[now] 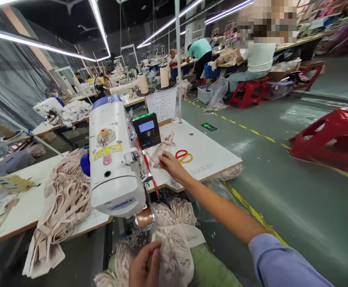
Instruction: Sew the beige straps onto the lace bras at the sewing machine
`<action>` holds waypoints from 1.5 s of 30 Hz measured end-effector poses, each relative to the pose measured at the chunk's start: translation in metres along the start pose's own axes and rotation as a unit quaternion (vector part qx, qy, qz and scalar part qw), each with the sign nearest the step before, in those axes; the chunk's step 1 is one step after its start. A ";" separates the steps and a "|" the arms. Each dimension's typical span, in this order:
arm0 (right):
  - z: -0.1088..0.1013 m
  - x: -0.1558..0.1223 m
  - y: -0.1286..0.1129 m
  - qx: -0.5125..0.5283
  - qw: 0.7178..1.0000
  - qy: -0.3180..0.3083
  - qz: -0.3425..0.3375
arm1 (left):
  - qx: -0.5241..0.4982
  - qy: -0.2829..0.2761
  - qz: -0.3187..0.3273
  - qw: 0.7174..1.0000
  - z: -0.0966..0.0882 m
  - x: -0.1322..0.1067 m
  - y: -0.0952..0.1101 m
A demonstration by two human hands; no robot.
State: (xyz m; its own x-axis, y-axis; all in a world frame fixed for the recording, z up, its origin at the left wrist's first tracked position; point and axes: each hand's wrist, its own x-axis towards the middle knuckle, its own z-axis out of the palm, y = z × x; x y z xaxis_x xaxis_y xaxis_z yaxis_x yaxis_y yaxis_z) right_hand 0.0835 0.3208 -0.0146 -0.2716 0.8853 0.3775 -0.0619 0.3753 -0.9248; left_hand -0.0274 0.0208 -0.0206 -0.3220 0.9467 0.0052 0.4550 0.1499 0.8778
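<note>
My right hand [170,164] reaches over the white table to the right of a sewing machine [114,159]. Its fingers are closed on a small beige fabric piece [158,154]. Just right of those fingers lie scissors [184,156] with one red and one yellow handle loop. Low in the view, my left hand [145,264] is closed with thumb and fingertips together at the edge of a beige lace garment [174,251]. That garment lies across my lap, partly covered by the hand. A red cord [146,161] hangs down the machine's side.
Beige fabric straps [69,195] are heaped left of the machine. A control panel [146,129] and thread cones [164,77] stand behind it. A red stool [331,139] is on the floor at right. One person [259,59] sits and another [200,52] bends over farther tables.
</note>
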 end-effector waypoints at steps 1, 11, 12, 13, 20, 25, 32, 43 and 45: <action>-0.001 -0.019 -0.003 0.034 0.999 -0.019 0.034 | -0.003 -0.014 0.013 1.000 0.000 0.007 0.004; 0.006 -0.116 -0.028 0.293 0.865 -0.181 0.366 | 0.027 0.016 0.011 0.999 -0.010 0.044 0.017; 0.009 -0.115 -0.027 0.283 0.870 -0.183 0.359 | 0.035 0.016 0.020 0.999 -0.011 0.042 0.017; 0.010 -0.113 -0.026 0.275 0.875 -0.184 0.353 | 0.046 0.012 0.040 0.998 -0.013 0.041 0.016; 0.013 -0.109 -0.022 0.265 0.885 -0.182 0.336 | 0.122 -0.004 0.099 0.988 -0.020 0.043 0.008; 0.015 -0.112 -0.019 0.264 0.884 -0.189 0.336 | 0.130 -0.039 0.006 0.991 -0.023 0.046 0.007; 0.014 -0.113 -0.022 0.246 0.888 -0.187 0.340 | 0.326 -0.039 0.093 0.940 -0.019 0.044 0.007; 0.028 -0.097 -0.022 0.126 0.944 -0.187 0.242 | -0.064 -0.066 -0.134 0.987 -0.030 0.041 0.026; 0.033 -0.091 -0.020 0.074 0.965 -0.174 0.182 | -0.064 -0.052 -0.129 0.988 -0.028 0.039 0.027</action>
State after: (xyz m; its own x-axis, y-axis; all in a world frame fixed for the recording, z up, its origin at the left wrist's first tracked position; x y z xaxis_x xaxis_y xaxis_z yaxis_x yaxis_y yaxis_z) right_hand 0.0776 0.2240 -0.0317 -0.6061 0.7953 0.0122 -0.0315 -0.0087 -0.9995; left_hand -0.0514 0.0538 0.0164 -0.3228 0.9071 -0.2701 0.2590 0.3592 0.8966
